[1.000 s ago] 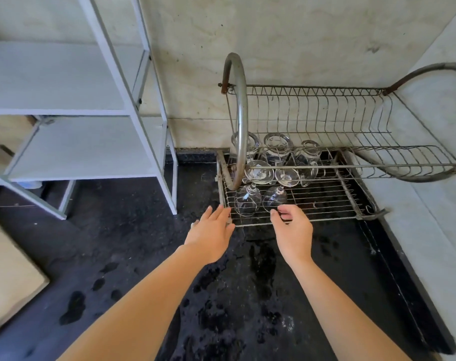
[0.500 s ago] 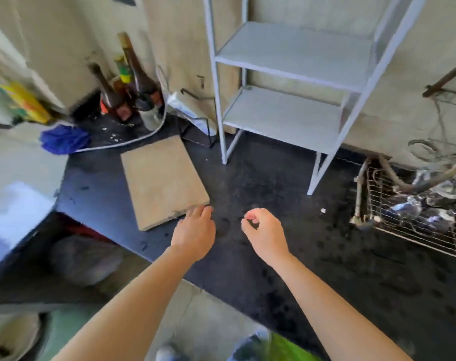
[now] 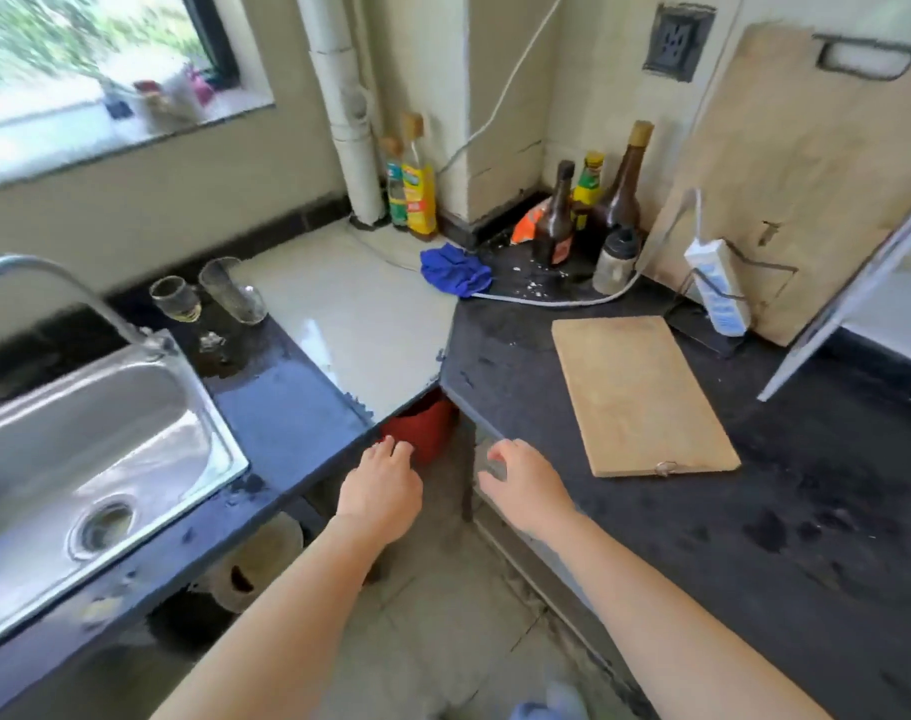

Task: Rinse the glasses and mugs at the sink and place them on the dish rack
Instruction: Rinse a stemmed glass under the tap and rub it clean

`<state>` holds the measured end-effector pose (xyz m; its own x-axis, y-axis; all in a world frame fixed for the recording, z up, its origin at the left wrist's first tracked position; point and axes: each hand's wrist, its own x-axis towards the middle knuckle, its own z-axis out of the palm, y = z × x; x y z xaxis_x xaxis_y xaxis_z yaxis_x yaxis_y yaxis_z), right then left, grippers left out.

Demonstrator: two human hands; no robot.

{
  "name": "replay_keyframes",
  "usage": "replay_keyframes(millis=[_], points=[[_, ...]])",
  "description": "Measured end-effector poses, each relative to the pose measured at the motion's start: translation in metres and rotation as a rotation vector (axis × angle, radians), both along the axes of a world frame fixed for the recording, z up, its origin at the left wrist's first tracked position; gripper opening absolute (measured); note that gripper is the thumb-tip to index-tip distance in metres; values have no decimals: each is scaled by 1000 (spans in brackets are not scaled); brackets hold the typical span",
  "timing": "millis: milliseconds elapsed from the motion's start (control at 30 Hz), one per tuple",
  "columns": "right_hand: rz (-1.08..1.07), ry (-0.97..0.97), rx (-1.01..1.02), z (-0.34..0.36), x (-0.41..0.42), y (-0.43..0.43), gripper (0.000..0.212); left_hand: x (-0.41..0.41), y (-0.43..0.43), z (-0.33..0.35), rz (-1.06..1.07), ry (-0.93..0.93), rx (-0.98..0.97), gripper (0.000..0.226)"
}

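Observation:
Two clear glasses stand on the wet dark counter behind the steel sink [image 3: 146, 407]: a short stemmed glass [image 3: 175, 299] with a little yellowish liquid, and a taller tumbler [image 3: 231, 290] to its right. A curved tap [image 3: 53, 288] arches over the sink at the left. My left hand [image 3: 383, 485] hovers over the counter's corner gap with relaxed fingers and holds nothing. My right hand [image 3: 526, 483] floats beside it, fingers loosely spread, also empty. The dish rack is out of view.
A wooden cutting board [image 3: 635, 392] lies on the dark counter to the right. Bottles [image 3: 619, 184], a blue cloth [image 3: 456, 270] and a white cable sit in the back corner. A large board [image 3: 796, 168] leans on the wall. A red bucket [image 3: 424, 426] stands under the counter.
The view has swung left from the dish rack, past the white shelf, to the sink corner. Both hands left the rack and now hang empty over the counter gap.

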<state>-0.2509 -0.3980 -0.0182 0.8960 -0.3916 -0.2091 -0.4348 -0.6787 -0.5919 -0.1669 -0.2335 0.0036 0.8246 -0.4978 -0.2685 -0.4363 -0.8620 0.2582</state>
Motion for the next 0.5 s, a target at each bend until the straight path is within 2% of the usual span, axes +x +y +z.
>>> replay_keyframes(millis=[233, 500], points=[[223, 31, -103, 18, 123, 74, 33, 87, 89, 4, 194, -44, -20, 36], [356, 17, -93, 21, 272, 134, 31, 214, 161, -1, 438, 18, -128, 37]])
